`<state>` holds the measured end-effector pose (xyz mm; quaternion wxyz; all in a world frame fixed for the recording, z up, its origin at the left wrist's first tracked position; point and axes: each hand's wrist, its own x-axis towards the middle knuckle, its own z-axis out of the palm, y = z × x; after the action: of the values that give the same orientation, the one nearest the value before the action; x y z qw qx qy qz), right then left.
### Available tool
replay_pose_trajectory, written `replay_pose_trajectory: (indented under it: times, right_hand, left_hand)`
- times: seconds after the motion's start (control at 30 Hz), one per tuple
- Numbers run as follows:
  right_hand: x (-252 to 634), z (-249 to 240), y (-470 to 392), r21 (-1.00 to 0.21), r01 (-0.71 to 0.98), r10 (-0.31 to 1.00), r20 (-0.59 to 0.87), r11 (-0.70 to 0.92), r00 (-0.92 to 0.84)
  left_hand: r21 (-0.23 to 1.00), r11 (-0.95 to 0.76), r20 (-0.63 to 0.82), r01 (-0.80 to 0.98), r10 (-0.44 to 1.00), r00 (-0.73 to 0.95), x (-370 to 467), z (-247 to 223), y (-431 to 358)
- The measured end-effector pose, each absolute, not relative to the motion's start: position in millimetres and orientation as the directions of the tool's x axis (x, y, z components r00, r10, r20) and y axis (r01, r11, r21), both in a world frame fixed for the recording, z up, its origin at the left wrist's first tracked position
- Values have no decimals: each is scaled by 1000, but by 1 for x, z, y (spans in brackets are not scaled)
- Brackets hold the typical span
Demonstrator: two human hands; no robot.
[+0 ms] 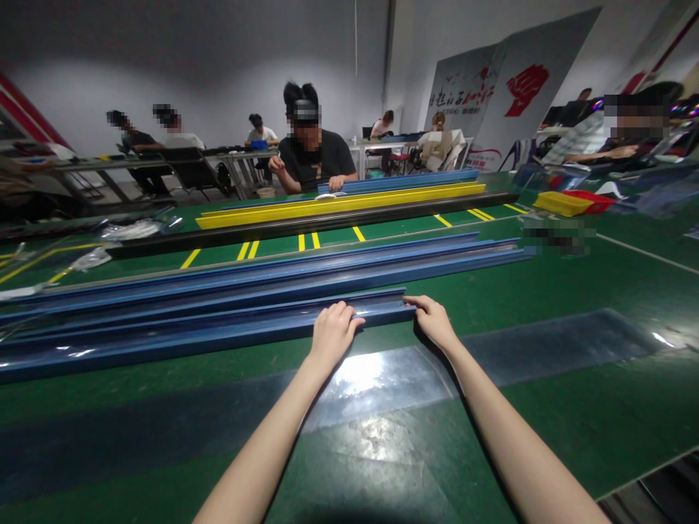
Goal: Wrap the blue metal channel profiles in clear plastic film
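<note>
A long blue channel-shaped strip (pixel 164 331) lies across the green table (pixel 573 291), its right end in front of me. My left hand (pixel 334 329) is wrapped over this strip a little short of that end, thumb on the near edge. At the very end of the strip is my right hand (pixel 430 314), its index finger stretched to the channel's opening and the other fingers curled; whether it holds anything small is hidden. Below both hands a clear plastic sheet (pixel 507 353) lies flat on the table.
More blue strips (pixel 273 273) lie just behind, then a black strip (pixel 306 220) and a yellow strip (pixel 349 204). A person (pixel 317 156) sits across the table. Yellow (pixel 560 204) and red trays stand at the back right; plastic bags (pixel 139 228) lie at the left.
</note>
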<state>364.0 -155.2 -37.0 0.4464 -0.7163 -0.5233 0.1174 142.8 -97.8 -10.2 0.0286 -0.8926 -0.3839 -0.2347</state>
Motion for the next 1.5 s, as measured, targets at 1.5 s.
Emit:
replay_pose_trajectory:
  times: [1.5]
  right_hand:
    - [366,-43,-157,-703,710,867,381,44,323]
  left_hand:
    - [191,-706,465,682,677,571,144,-12,-98]
